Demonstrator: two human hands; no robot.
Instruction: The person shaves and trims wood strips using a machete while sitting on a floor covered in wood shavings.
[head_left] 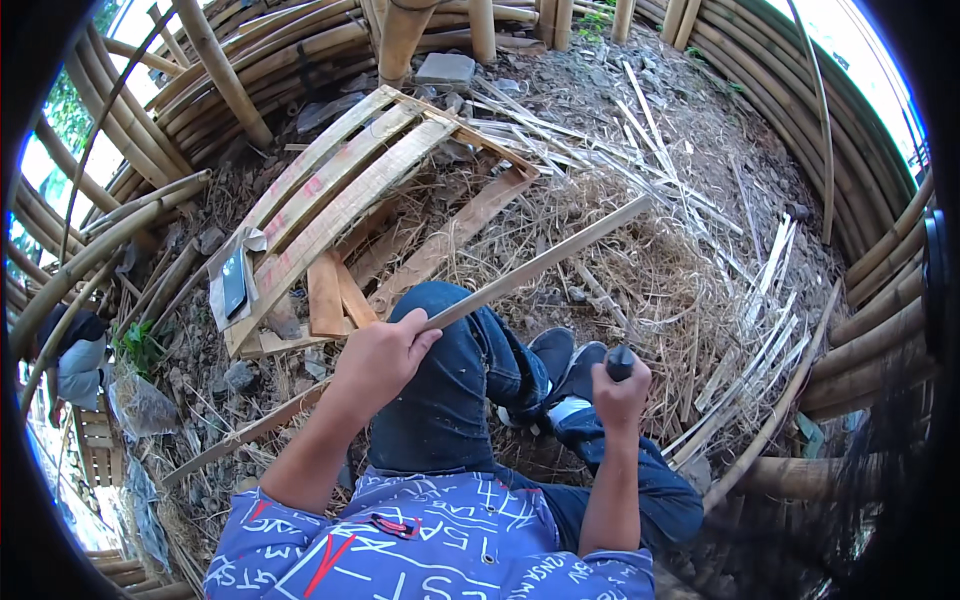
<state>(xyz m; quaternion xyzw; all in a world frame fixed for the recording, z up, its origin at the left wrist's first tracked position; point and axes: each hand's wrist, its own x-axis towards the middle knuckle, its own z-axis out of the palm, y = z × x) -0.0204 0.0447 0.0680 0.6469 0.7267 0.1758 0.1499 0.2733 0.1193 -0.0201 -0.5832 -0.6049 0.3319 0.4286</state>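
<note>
My left hand point(376, 366) is closed around a long, flat bamboo strip point(540, 260). The strip runs slantwise over my raised left knee, from the ground at the lower left up to the middle right. My right hand point(622, 398) is wrapped round the black handle point(620, 362) of a tool, in front of my right leg. The handle's rounded end points up from the fist. What kind of tool it is, I cannot make out. The two hands are apart, and the right one does not touch the strip.
A slatted wooden pallet point(350, 190) lies ahead to the left, with a dark phone point(233, 283) on its near end. Wood shavings point(650, 270) and split strips point(765, 290) litter the soil. Stacked bamboo poles point(790, 120) wall the right side. Another person point(80, 360) is at the far left.
</note>
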